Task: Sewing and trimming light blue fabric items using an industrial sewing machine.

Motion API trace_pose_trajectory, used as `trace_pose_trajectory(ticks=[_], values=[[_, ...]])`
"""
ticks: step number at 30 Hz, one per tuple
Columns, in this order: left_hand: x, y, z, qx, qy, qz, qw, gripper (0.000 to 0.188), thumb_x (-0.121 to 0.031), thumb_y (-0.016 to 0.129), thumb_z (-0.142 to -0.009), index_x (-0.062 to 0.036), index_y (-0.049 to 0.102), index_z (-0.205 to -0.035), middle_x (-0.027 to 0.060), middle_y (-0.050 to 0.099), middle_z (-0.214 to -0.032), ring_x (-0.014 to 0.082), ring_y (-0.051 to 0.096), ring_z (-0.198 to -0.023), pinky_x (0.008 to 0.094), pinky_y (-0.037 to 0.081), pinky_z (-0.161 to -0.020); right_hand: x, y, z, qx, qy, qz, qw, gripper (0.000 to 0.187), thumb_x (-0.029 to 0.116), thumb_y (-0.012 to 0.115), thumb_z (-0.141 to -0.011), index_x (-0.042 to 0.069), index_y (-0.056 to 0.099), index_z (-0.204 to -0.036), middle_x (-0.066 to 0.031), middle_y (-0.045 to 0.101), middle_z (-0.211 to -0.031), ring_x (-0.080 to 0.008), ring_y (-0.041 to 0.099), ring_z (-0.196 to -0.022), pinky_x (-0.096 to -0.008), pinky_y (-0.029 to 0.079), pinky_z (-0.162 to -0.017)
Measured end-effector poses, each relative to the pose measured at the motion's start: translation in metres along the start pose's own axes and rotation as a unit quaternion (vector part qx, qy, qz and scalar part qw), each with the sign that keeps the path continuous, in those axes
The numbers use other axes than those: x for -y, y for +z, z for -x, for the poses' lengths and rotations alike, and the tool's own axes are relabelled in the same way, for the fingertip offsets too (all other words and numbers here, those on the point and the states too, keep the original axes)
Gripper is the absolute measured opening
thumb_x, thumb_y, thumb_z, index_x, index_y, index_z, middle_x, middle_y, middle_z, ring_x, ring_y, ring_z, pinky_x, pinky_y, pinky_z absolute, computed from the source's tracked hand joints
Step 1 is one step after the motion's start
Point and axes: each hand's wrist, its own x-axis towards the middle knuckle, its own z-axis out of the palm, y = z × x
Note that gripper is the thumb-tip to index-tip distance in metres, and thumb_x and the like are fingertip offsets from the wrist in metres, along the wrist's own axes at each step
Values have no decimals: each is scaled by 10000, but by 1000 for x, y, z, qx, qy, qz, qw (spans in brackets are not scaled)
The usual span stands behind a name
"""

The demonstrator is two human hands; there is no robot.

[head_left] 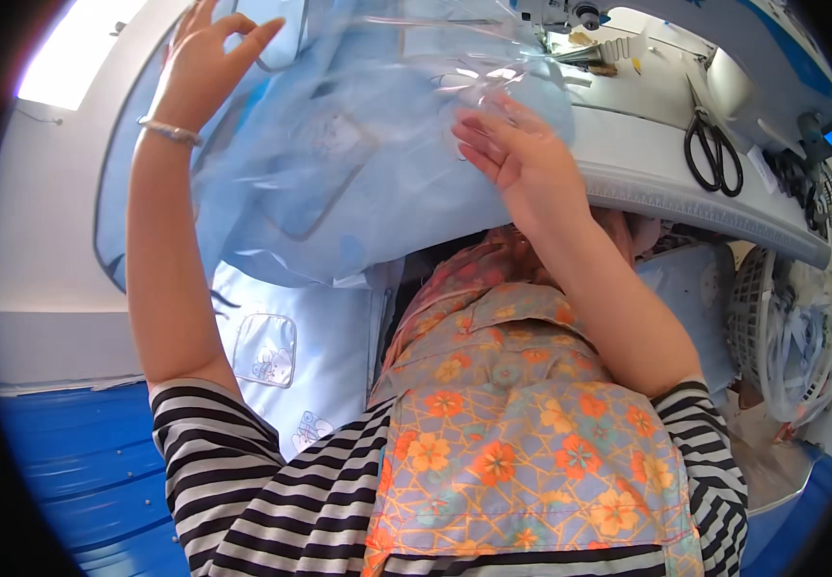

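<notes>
A light blue fabric piece (377,216) with a pale-edged rectangular patch (329,159) lies across the work surface under a wrinkled clear plastic sheet (387,82), blurred by motion. My left hand (206,67) is raised over the far left part of the fabric, thumb and fingers apart, some fingertips cut off by the picture's upper edge. Nothing shows in its grasp. To the right, my right hand (531,159) has its fingers curled at the crumpled edge of the plastic, which bunches at the fingertips; the exact grip is blurred.
A white sewing machine (752,58) stands at the far right, with black-handled scissors (712,154) before it. A clear ruler (695,197) runs along the table edge. Lower right is a plastic basket (754,317); more printed blue fabric (315,327) hangs beside my lap.
</notes>
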Motion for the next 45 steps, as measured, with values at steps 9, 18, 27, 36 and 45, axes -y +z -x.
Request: trace_pose_trajectory(ticks=[9,18,27,36,45], values=[[16,120,56,181,-79,-121,973,548,-462,655,-847,-173,607,-1310,149,341,-1554,333,241,-1466,583,214,-1151,5,-90,72,150,258,146,943,175,96,602,-949,-45,679,-1018,-56,642,-751,-124,620,-650,-209,496,-572],[-254,87,-20,-43,227,142,963,262,-209,567,-836,-12,681,-965,148,653,-1079,281,599,-1080,402,467,-952,-38,-137,42,-7,192,-89,977,281,215,548,-977,-4,606,-1142,-107,670,-959,-228,655,-936,-347,531,-811],[-264,120,-2,163,158,199,953,265,-233,580,-864,-23,691,-982,138,655,-1052,294,629,-1030,388,517,-886,-48,-89,27,212,36,283,935,301,165,640,-923,0,596,-1171,-106,661,-1048,-196,662,-877,-339,546,-755],[-240,132,-8,76,180,337,921,188,-121,540,-849,-30,690,-916,142,653,-895,333,635,-928,429,513,-838,-3,-86,52,110,-310,564,758,250,45,638,-838,4,628,-1084,-175,635,-1053,-293,648,-884,-390,510,-799],[-246,117,-31,175,73,422,887,271,-157,492,-901,-15,678,-1038,191,670,-961,388,629,-902,448,505,-843,9,-90,-1,105,-430,707,553,358,59,655,-694,38,665,-1052,-170,640,-1095,-354,616,-1077,-488,489,-961]])
